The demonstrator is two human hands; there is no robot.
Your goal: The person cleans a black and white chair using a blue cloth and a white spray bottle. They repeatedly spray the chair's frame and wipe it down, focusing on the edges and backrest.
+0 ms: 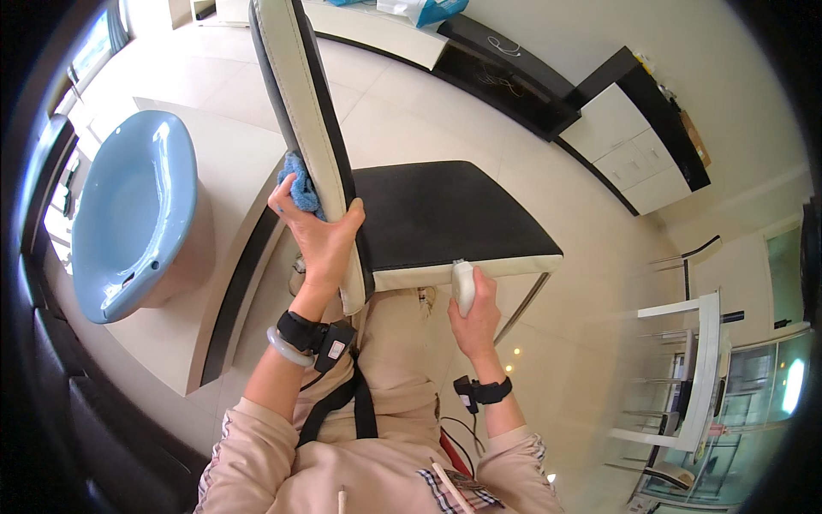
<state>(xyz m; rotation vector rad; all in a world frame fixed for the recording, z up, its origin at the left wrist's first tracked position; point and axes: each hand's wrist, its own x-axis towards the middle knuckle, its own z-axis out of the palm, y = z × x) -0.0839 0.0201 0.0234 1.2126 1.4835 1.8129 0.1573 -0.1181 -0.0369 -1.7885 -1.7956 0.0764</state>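
Observation:
A chair with a black seat (443, 215) and cream side trim stands before me. My left hand (321, 241) clasps the edge of its upright backrest (302, 122), thumb on the seat side and fingers on the far side. Under those fingers a crumpled blue cloth (299, 186) is pressed against the backrest. My right hand (478, 315) holds a small white-handled brush (463, 286). Its short bristle tip meets the cream front edge of the seat (417, 275), just below the black top.
Left of the chair, a blue plastic basin (138, 212) rests on a low table (225, 144). A black sofa (109, 437) curves along the lower left. A low TV cabinet (379, 38) runs along the wall. On the right are a white dining table (703, 372) and chairs. One metal chair leg (523, 305) shows.

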